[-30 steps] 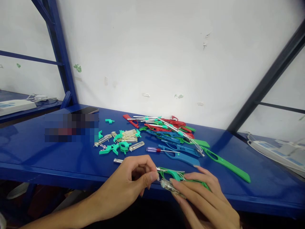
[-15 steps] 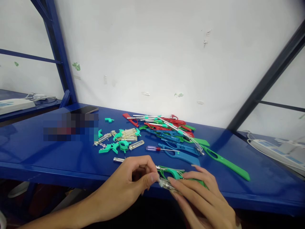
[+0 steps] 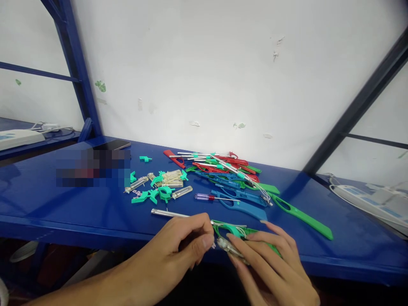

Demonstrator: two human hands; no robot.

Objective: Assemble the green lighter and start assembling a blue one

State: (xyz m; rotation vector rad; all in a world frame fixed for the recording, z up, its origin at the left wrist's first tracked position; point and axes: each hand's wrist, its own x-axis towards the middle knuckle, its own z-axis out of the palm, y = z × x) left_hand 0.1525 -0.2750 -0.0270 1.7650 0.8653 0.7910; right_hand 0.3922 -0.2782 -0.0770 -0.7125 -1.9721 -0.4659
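My left hand (image 3: 188, 244) is closed in a pinch at the front edge of the blue table (image 3: 95, 221), with a tiny pale piece (image 3: 213, 245) between thumb and fingertip. Just to its right, my right hand (image 3: 270, 259) holds a clear lighter-like part (image 3: 228, 246) between thumb and fingers. Its outer fingers lie over a green handle (image 3: 276, 250) with a teal trigger piece (image 3: 235, 230) and thin wires. A metal tube (image 3: 165, 213) runs behind my left hand from that handle.
Behind are a pile of blue handles (image 3: 248, 209), red handles (image 3: 174, 158) and green handles (image 3: 306, 221), a purple screwdriver (image 3: 202, 196), loose clear parts (image 3: 182, 192) and teal triggers (image 3: 153, 195). A phone (image 3: 123, 145) lies at left. White power strips (image 3: 376, 208) sit at right.
My left hand has parted slightly from the clear part, leaving a small gap with the tiny piece at its fingertips. The clear part tilts more downward to the right in my right hand.
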